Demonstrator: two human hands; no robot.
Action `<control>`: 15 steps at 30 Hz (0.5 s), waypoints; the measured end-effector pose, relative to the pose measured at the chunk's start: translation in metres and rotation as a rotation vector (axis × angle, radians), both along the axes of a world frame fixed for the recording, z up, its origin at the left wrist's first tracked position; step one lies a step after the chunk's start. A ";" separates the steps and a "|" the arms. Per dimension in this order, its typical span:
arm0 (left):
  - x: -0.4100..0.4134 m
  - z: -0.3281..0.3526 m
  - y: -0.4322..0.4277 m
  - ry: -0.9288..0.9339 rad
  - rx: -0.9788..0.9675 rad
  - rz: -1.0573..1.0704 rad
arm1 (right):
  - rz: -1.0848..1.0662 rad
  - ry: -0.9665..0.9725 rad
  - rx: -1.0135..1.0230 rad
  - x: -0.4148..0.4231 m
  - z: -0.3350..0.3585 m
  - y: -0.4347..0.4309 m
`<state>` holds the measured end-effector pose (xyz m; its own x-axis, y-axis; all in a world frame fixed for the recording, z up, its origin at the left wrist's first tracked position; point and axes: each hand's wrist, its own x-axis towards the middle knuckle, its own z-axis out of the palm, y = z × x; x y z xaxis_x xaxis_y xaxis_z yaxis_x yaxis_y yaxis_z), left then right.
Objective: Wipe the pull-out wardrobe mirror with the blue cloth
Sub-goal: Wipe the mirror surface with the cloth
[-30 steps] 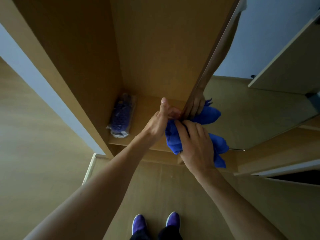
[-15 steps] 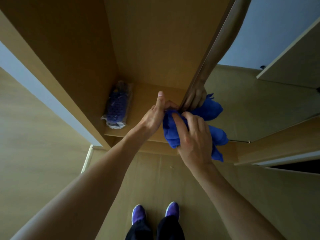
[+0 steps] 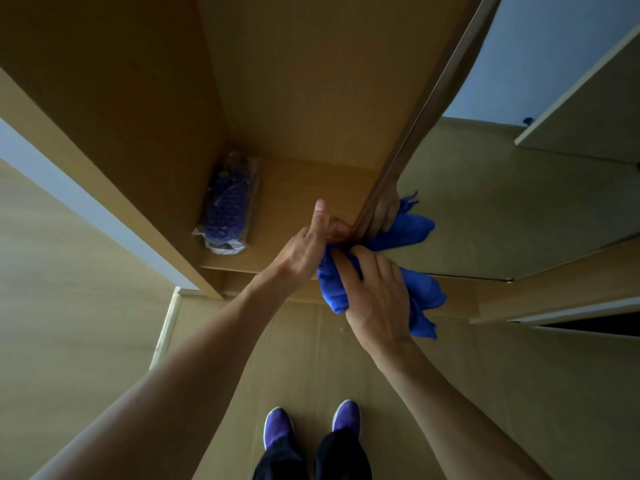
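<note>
Wiping step underway, low on the glass. Left hand [image 3: 311, 244] is steadying the mirror [image 3: 485, 202], grip clamped round its near edge, thumb sticking up. Right hand [image 3: 377, 292] is pressing the blue cloth [image 3: 424, 294] against the mirror face, fingers lying fairly flat over the bunched fabric, grip apart, thumb hidden. Cloth is sitting at the mirror's bottom near corner. Bagged purple item [image 3: 228, 206] is lying inside the wardrobe, left. Next move, likely: sliding the cloth farther up the glass with even pressure, left hand bracing the panel
</note>
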<state>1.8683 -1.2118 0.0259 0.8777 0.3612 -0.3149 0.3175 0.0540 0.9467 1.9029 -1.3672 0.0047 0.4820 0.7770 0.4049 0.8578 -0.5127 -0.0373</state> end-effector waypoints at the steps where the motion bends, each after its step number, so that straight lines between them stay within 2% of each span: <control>1: -0.002 -0.004 -0.001 0.026 0.010 -0.008 | -0.017 -0.021 0.063 -0.002 0.004 -0.001; 5: -0.010 -0.012 -0.009 0.058 -0.045 0.036 | -0.040 -0.054 0.193 -0.004 0.016 -0.006; 11: -0.007 -0.019 -0.010 0.025 -0.031 0.075 | -0.066 -0.047 0.156 -0.002 -0.010 -0.005; 15: -0.006 -0.026 -0.013 0.013 -0.023 0.102 | -0.067 0.023 0.037 -0.005 -0.041 -0.005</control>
